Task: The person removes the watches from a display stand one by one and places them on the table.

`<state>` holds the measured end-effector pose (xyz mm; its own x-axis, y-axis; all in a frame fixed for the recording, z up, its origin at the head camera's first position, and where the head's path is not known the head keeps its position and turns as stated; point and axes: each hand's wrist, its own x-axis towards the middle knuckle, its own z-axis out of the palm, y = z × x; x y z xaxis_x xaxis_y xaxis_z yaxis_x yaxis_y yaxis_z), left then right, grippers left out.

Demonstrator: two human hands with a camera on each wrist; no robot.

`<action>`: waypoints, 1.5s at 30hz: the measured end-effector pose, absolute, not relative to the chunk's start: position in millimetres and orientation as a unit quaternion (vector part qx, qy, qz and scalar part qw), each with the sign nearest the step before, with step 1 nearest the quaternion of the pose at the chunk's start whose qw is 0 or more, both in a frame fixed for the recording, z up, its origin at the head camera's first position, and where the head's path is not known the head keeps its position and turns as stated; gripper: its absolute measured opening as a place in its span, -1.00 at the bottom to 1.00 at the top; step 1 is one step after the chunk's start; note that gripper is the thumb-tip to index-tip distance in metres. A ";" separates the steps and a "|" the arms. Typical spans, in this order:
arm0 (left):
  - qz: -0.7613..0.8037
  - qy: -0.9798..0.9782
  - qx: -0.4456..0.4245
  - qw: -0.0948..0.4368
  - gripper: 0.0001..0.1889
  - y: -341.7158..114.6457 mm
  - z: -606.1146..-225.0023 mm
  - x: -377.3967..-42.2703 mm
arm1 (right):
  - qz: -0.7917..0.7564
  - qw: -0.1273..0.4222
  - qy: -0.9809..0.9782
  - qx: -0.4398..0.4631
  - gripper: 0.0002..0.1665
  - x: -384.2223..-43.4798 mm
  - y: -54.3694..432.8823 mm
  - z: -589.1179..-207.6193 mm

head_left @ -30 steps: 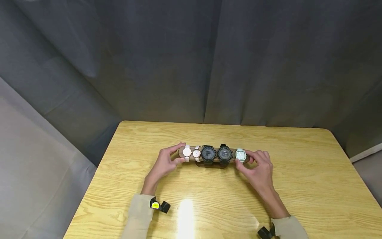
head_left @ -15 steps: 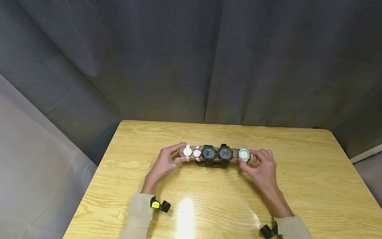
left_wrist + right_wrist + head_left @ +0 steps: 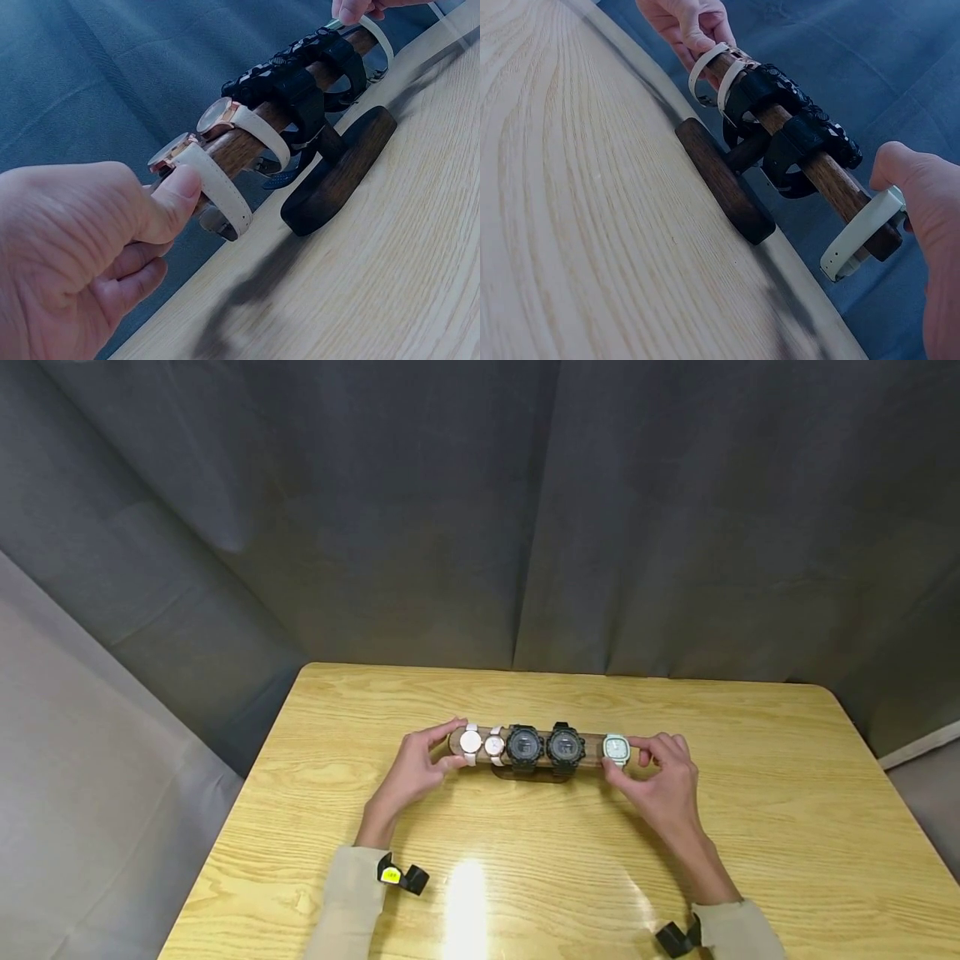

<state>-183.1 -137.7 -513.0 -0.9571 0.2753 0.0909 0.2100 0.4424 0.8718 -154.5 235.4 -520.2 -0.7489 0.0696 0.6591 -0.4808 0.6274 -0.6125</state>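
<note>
A wooden watch stand (image 3: pixel 727 187) has a horizontal bar on a short post and foot. My left hand (image 3: pixel 411 768) grips the bar's left end, its thumb against a white-strapped watch (image 3: pixel 214 184). Beside that hangs a second, smaller white-strapped watch (image 3: pixel 494 745). Two chunky black digital watches (image 3: pixel 523 745) sit around the middle. At the bar's right end is a pale mint watch (image 3: pixel 616 749) with a squarish face, its strap looped around the bar. My right hand (image 3: pixel 663 785) pinches this watch between thumb and fingers. In the right wrist view its fingertips are partly hidden.
The stand rests on a light wood-grain table (image 3: pixel 300 793), well behind its front part. Dark grey curtain (image 3: pixel 420 527) hangs past the table's far edge, and a paler cloth (image 3: pixel 67 777) hangs at the left. A bright light reflection lies on the tabletop.
My right hand has slid the mint watch a short way right along the bar, widening the gap from the black watches. My left hand has stayed in place.
</note>
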 end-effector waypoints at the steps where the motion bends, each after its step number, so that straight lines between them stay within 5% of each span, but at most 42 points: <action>1: 0.508 0.849 0.143 0.031 -0.38 -137.6 -512.9 -183.1 | 0.414 0.333 -0.838 0.123 -0.67 -154.6 235.7 -520.3; 45: 0.532 0.837 0.123 0.045 -0.35 -136.4 -512.0 -181.4 | 0.397 0.330 -0.850 0.106 -0.67 -158.9 255.2 -520.0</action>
